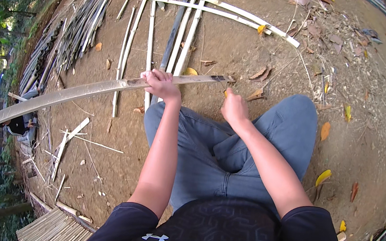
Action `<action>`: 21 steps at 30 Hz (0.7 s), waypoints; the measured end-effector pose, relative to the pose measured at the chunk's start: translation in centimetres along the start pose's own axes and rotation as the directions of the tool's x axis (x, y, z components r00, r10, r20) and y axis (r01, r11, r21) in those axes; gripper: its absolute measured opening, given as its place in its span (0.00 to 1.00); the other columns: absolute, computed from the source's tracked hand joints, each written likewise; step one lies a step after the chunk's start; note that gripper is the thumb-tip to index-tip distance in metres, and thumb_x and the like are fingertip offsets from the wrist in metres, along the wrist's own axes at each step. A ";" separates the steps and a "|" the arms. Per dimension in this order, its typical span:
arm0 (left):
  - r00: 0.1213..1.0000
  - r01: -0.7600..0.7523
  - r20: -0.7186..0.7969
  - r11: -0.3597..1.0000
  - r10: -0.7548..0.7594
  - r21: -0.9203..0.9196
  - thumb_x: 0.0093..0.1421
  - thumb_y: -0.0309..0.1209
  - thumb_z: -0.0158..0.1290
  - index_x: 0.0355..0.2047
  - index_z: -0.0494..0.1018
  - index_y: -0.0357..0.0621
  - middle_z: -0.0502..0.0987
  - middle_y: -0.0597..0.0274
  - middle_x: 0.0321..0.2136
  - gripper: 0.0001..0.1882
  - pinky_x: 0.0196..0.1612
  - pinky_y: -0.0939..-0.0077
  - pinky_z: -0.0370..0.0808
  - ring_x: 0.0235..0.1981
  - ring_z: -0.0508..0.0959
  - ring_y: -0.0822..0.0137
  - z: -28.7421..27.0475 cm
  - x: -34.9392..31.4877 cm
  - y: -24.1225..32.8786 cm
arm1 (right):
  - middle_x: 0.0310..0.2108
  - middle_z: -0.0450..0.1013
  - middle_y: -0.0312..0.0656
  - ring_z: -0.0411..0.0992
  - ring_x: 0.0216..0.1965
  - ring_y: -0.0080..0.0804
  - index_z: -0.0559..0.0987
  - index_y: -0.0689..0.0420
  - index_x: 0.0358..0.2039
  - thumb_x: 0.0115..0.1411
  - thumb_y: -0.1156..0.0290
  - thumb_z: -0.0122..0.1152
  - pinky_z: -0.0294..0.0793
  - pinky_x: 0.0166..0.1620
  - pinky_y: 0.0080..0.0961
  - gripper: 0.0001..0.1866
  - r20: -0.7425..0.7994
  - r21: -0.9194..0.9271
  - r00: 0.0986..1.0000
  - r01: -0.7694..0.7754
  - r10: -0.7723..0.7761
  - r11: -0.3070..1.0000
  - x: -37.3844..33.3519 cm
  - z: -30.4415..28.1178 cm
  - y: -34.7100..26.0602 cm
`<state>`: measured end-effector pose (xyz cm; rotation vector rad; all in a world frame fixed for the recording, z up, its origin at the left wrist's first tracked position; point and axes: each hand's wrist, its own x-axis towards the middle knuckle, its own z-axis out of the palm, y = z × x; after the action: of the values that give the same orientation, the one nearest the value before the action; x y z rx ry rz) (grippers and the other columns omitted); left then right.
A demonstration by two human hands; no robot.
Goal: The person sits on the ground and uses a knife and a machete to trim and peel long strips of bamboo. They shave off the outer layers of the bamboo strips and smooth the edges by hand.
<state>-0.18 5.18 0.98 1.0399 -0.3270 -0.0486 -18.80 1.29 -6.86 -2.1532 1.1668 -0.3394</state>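
My left hand grips a long flat bamboo slat near its right end. The slat runs from the lower left up to a dark tip just beyond my knees. My right hand is a closed fist above my right thigh, slightly below the slat's tip and not touching it. A small orange bit shows at the top of that fist; what it is cannot be told. I sit on bare earth in blue jeans and a dark shirt.
Several split bamboo strips lie on the dirt ahead, two long pale ones crossing them. A bundle of thin sticks lies at the left. A woven bamboo mat sits at the lower left. Dry leaves scatter to the right.
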 end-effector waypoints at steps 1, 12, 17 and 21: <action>1.000 -0.001 0.009 1.000 0.000 0.004 0.66 0.32 0.36 0.25 0.50 0.52 0.50 0.73 0.13 0.12 0.18 0.77 0.55 0.14 0.51 0.77 0.2 0.1 -0.1 | 0.21 0.76 0.55 0.79 0.26 0.53 0.75 0.64 0.45 0.57 0.81 0.53 0.79 0.30 0.47 0.14 -0.033 0.005 0.999 -0.028 0.028 1.000 0.6 0.2 0.6; 0.997 0.025 0.081 0.998 -0.020 -0.056 0.67 0.32 0.33 0.27 0.50 0.53 0.52 0.72 0.14 0.10 0.18 0.79 0.55 0.14 0.52 0.77 -1.4 0.5 -0.9 | 0.31 0.79 0.56 0.80 0.35 0.49 0.78 0.64 0.42 0.52 0.84 0.55 0.81 0.37 0.42 0.15 0.122 -0.090 0.992 -0.025 0.036 0.996 1.4 -0.5 1.2; 0.998 0.058 0.016 0.996 -0.057 -0.064 0.68 0.33 0.33 0.28 0.51 0.53 0.52 0.71 0.14 0.10 0.18 0.79 0.54 0.14 0.52 0.77 -1.4 0.3 -0.6 | 0.36 0.79 0.55 0.78 0.41 0.54 0.77 0.64 0.42 0.53 0.78 0.58 0.78 0.45 0.46 0.14 0.037 -0.054 0.968 -0.245 0.247 0.968 1.9 -3.1 2.5; 0.998 0.048 0.051 0.994 -0.043 -0.099 0.68 0.33 0.34 0.28 0.50 0.54 0.52 0.72 0.14 0.10 0.17 0.78 0.52 0.14 0.51 0.78 -1.3 0.2 -0.6 | 0.41 0.77 0.60 0.76 0.45 0.56 0.76 0.64 0.43 0.55 0.72 0.59 0.76 0.49 0.46 0.15 -0.024 0.066 0.925 -0.376 0.378 0.924 1.8 -1.6 3.9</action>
<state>0.50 5.92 -0.09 0.9478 -0.3415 -0.1306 -21.14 -2.37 -8.34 -1.8239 1.5372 -0.2378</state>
